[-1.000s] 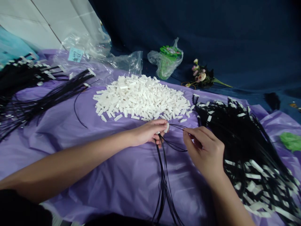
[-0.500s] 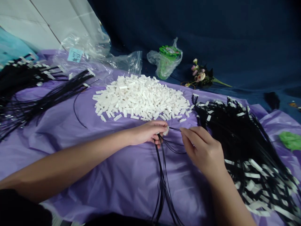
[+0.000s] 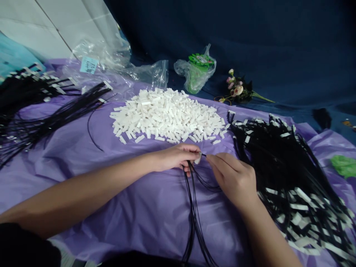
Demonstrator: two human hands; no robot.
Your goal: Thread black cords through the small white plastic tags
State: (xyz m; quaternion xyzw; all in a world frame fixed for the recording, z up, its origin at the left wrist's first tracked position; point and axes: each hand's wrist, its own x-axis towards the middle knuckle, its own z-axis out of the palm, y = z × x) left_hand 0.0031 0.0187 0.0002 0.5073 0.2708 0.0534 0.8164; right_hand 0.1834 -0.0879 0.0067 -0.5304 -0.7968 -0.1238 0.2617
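Note:
In my left hand [image 3: 178,157], pinched between thumb and fingers, is a small white connector housing [image 3: 198,158]. Thin black wires [image 3: 193,207] run out below that hand and hang down toward my lap. My right hand [image 3: 233,176] is closed on a black wire [image 3: 204,155] just right of the housing, and a short length shows between the two. Whether the wire's tip sits inside the housing is hidden by my fingers. Just beyond my hands lies a heap of loose white connector housings [image 3: 167,115].
Purple sheeting [image 3: 133,215] covers the work surface. Black wire bundles with white ends lie at right [image 3: 275,155] and at left [image 3: 55,118]. Clear plastic bags [image 3: 147,74], a green cup [image 3: 194,76] in a bag and artificial flowers [image 3: 236,89] stand behind the heap.
My right hand has moved left, closer to the white connector housing, so less wire shows between my hands. My left hand has barely shifted.

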